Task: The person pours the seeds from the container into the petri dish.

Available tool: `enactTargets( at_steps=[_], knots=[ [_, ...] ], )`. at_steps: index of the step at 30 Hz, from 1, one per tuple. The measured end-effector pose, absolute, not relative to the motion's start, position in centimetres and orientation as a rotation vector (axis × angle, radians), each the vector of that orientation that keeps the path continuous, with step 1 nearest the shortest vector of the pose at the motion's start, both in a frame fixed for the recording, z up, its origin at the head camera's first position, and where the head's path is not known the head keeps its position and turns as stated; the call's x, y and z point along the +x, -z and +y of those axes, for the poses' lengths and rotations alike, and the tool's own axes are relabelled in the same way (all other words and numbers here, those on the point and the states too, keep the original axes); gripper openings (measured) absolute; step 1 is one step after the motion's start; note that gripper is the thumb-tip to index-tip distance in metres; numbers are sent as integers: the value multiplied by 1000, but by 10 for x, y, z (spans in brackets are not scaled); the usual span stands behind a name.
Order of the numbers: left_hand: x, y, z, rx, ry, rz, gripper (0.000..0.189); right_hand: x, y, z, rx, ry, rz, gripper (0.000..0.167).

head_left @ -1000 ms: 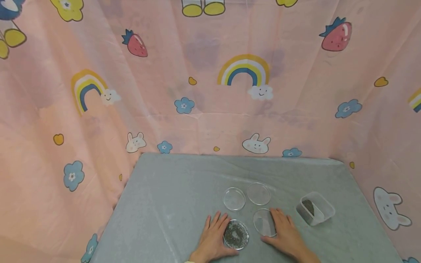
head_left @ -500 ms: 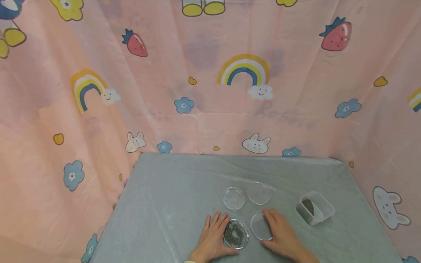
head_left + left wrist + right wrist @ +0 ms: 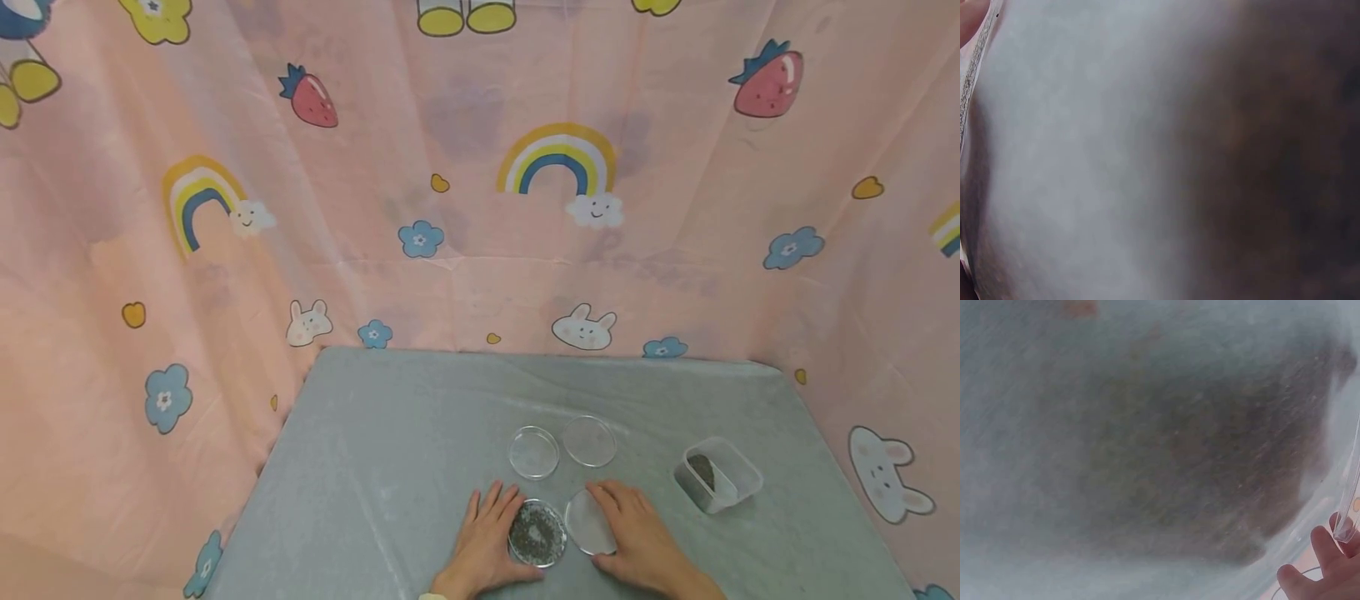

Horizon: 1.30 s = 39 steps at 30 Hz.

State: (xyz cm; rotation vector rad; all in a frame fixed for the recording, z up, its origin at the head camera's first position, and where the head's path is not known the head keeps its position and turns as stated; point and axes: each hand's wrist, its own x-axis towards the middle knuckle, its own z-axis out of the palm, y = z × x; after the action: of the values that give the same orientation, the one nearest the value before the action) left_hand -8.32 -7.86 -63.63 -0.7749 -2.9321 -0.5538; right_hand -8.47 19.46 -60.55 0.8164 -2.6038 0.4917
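A round clear petri dish (image 3: 538, 533) with dark granules over its bottom sits on the grey-covered table. From its left side my left hand (image 3: 483, 537) holds it, fingers at the far rim and thumb at the near rim. Just to its right, a clear petri dish lid (image 3: 588, 523) is gripped at its edge by my right hand (image 3: 637, 533). It appears slightly tilted, its left edge close beside the filled dish; whether they touch I cannot tell. Fingers (image 3: 1329, 556) show at the corner of the right wrist view. Both wrist views are mostly blurred.
Two clear round dish pieces (image 3: 534, 452) lie behind the hands, side by side. To the right stands a clear plastic box (image 3: 738, 479) holding dark granules (image 3: 701, 472) at its left. A pink patterned curtain (image 3: 465, 292) hangs behind the grey table (image 3: 390, 467).
My right hand has moved left with the clear lid, bringing it close to the filled dish. My left hand and the filled dish have stayed in place.
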Motion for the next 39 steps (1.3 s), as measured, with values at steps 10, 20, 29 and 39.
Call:
enactTargets(
  at_steps=[10,20,29,39],
  knots=[
    [-83,636,-80,-771,560,-2957,103,-81,602,190,791,-495,-2632,95],
    [-83,635,-80,-765,545,-2967,103,-83,603,187,779,-577,-2589,99],
    [-83,637,-80,-761,539,-2950,104,-91,594,174,795,-645,-2545,101],
    [-83,636,-80,-760,550,-2958,105,-99,591,155,878,-717,-2557,97]
  ],
)
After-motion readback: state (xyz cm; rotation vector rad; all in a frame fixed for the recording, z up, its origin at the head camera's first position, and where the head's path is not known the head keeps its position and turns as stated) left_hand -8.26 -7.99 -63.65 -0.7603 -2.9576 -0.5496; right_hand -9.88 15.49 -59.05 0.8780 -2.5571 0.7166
